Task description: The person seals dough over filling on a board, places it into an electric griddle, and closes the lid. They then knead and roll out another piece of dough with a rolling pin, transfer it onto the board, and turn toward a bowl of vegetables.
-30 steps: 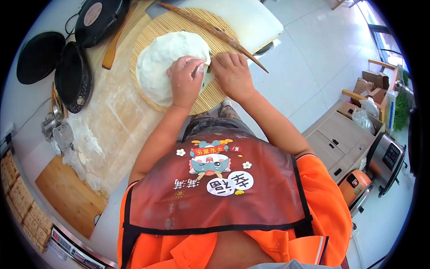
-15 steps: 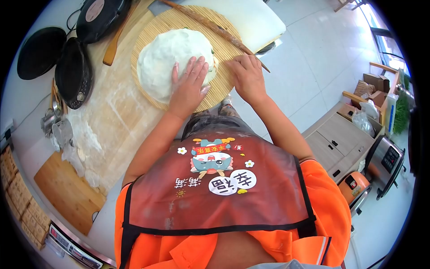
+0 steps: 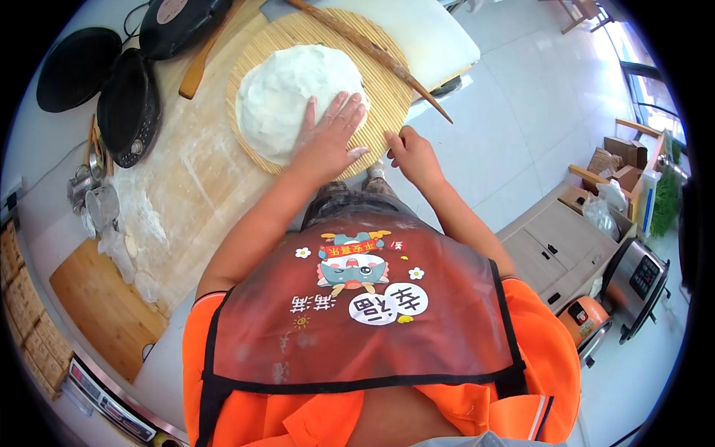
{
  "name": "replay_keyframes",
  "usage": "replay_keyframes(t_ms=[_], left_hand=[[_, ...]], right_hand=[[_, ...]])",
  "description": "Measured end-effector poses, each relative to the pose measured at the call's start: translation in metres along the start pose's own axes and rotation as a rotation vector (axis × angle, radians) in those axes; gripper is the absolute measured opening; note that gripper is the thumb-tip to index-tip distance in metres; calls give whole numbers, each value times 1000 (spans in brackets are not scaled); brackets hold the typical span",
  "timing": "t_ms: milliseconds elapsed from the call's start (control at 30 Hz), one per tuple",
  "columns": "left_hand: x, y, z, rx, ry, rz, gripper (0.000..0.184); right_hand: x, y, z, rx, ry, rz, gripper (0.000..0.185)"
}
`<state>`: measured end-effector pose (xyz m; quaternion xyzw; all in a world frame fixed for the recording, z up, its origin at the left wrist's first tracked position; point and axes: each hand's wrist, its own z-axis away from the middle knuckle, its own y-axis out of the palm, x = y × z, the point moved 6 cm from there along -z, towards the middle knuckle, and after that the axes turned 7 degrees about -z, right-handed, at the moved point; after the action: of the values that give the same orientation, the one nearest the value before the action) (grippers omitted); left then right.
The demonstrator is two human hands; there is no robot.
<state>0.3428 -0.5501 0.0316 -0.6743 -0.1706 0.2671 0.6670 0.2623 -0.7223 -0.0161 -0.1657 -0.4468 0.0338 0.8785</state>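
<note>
A round white sheet of dough (image 3: 287, 93) with an uneven, bulging top lies on a round slatted bamboo mat (image 3: 389, 71). My left hand (image 3: 331, 138) rests on the dough's near right part, palm down and fingers spread. At the mat's lower right edge is my right hand (image 3: 412, 155), its fingers curled in and thumb against them; whether anything small is between them is hidden. A long brown tapered rolling pin (image 3: 372, 51) lies across the mat's upper right, its pointed tip reaching past the edge.
Open black electric pans (image 3: 128, 104) and a wooden spatula (image 3: 195, 73) are at the upper left. Flour dusts the wooden board (image 3: 197, 179). Beyond the mat lies a white cutting board (image 3: 436, 37). Metal cups (image 3: 100, 205) stand at the left.
My left hand has gone from pinching the dough's edge to lying spread on top. My right hand has moved away from the dough, toward me and the right. The filling at the edge is now covered.
</note>
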Motion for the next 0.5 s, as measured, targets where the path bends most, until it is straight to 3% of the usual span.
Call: replay_keyframes(t_ms=[200,233,333,367,500], left_hand=[[11,-9,11,92,-68,35,72],[16,-18,5,28,-69,37,72],[28,-29,-3,-49,-94,27,71],[34,-21,-9,-25,-119,4,70],[37,-3,-11,-32,-96,-40,72]], right_hand=[[3,28,3,124,9,13,42],[8,34,6,150,5,9,40],[22,49,9,198,-115,273,35],[35,47,18,121,-286,487,27],[100,3,26,-295,-848,488,25]])
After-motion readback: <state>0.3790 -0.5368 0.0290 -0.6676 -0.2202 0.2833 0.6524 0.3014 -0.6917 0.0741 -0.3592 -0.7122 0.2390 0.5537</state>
